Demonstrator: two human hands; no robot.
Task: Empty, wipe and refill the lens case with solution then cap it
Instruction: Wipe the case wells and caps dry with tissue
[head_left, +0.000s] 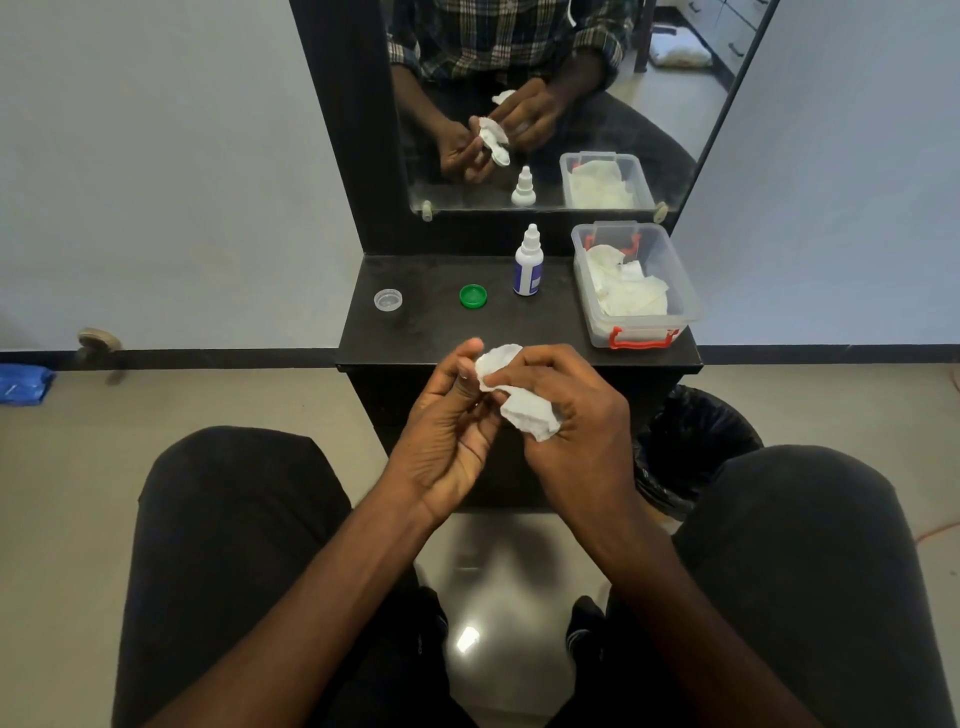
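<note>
Both hands are together just in front of the black shelf's (519, 332) front edge. My right hand (571, 415) grips a crumpled white tissue (524, 410), its fingers curled over it. My left hand (452, 431) pinches the tissue's left end between thumb and fingertips. Whether anything sits under the tissue is hidden. A clear lens case cup (388, 300) stands open on the shelf's left side. A green cap (473, 296) lies loose at the middle. The white solution bottle (528, 262) with a blue label stands capped just right of it.
A clear plastic box (587, 291) with red clasps holds several tissues at the shelf's right end. A mirror (545, 104) rises behind the shelf. A bin with a black liner (696, 447) stands on the floor by my right knee.
</note>
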